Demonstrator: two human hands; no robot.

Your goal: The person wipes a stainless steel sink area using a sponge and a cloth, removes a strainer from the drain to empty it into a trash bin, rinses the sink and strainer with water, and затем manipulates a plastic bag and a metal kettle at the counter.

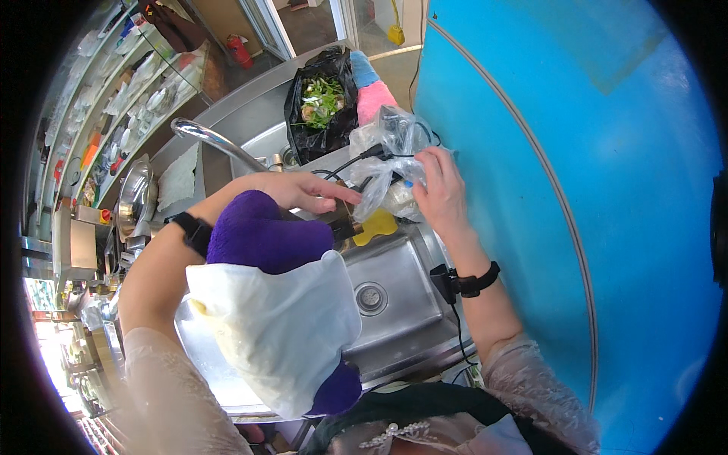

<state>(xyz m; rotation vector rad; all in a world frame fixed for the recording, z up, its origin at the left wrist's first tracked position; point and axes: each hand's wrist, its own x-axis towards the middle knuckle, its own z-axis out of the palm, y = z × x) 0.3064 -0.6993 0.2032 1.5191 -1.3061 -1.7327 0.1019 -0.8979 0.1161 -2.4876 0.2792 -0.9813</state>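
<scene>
My right hand (442, 190) has its thumb and fingers on the edge of a clear plastic bag (375, 185) on the ledge behind the steel sink basin (398, 330). Fingers apart, my left hand (310, 193) reaches towards the same bag, its index fingertip beside the film. A black cable with a plug (372, 151) lies across the bags. Under the bag's lower end sits a yellow flat piece (375, 226). Close to the camera, a purple towel (267, 233) and a white cloth or bag (278, 330) cover part of my left wrist and the basin; what holds them up is hidden.
A chrome faucet (213, 139) arches by my left forearm. Beyond it stands a black bag of green vegetable scraps (321, 105), beside a pink cloth (375, 99). A blue panel (512, 227) rises close on the right. Shelves of packaged goods (131, 102) line the left.
</scene>
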